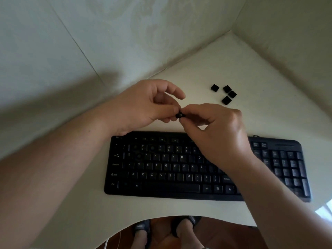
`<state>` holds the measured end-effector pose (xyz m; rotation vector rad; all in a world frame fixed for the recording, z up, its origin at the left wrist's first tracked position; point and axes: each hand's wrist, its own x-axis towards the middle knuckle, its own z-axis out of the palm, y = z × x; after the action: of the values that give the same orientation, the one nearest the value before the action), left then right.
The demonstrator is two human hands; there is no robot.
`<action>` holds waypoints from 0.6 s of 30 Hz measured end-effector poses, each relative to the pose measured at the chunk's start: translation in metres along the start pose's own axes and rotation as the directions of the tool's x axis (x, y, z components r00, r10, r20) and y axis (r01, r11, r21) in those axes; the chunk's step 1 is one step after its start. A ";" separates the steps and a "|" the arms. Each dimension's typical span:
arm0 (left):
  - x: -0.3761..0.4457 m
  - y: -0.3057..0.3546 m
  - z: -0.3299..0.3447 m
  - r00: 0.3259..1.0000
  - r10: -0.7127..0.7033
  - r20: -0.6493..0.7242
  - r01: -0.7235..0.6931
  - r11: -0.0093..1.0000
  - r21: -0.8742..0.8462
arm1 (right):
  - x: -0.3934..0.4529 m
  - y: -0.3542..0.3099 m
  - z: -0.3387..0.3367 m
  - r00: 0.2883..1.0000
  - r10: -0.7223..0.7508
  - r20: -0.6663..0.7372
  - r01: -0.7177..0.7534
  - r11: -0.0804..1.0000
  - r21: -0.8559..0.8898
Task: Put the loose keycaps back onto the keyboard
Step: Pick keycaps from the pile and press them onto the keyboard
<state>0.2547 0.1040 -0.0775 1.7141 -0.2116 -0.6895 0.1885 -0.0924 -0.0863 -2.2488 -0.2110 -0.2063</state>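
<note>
Keycap (180, 115) sits pinched between our left hand (143, 106) thumb and right hand (215, 130) fingertips, both curled, held above the keyboard (179, 191) top row. Four loose keycaps (224, 93) lie beyond the fingers, right. White desk (206, 65) in a pale wall corner.

Keycaps (224, 94) behind keyboard (161, 169) — right side

a home desk corner: patterned wallpaper (143, 33), white desk (233, 65), sandalled feet (185, 229) on wooden floor.
</note>
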 end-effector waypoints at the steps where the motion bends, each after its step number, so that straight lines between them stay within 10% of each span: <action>1: 0.000 0.000 0.000 1.000 0.000 0.003 0.000 1.000 0.021 | 0.000 -0.001 -0.001 1.000 -0.008 0.021 0.009 0.999 -0.030; 18: 0.005 -0.013 0.003 0.999 0.047 0.010 -0.048 0.949 0.311 | -0.003 0.012 -0.039 0.920 0.389 0.048 -0.383 0.918 -0.101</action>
<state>0.2549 0.1025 -0.0916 2.0025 -0.3791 -0.6470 0.1849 -0.1305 -0.0717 -2.3353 0.2141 0.0737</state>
